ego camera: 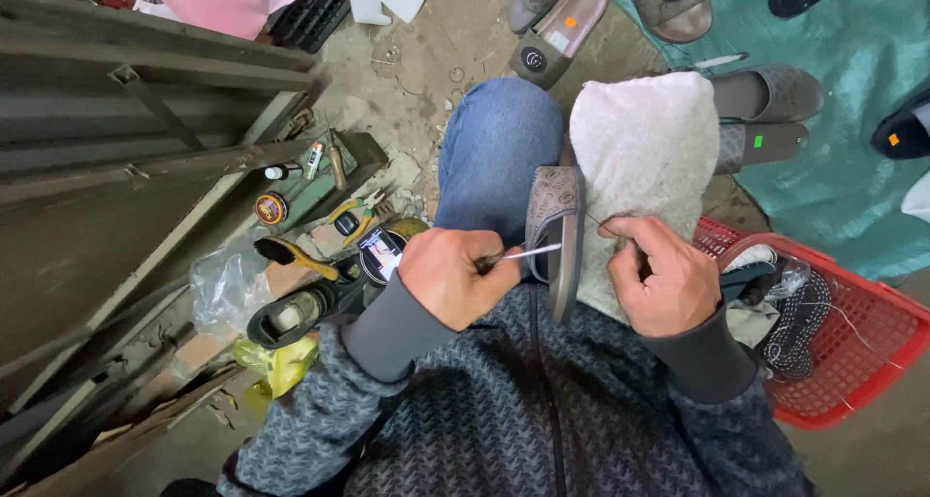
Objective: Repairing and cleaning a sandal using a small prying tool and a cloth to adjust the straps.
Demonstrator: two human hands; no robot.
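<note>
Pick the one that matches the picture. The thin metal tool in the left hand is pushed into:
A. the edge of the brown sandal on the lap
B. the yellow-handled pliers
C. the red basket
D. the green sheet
A. The left hand holds a thin awl whose tip meets the edge of the brown sandal, which lies against a white cloth on the knee, while the right hand steadies it.

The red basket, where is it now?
In the head view the red basket sits on the ground at the lower right, beside the right hand and below the green mat.
</note>
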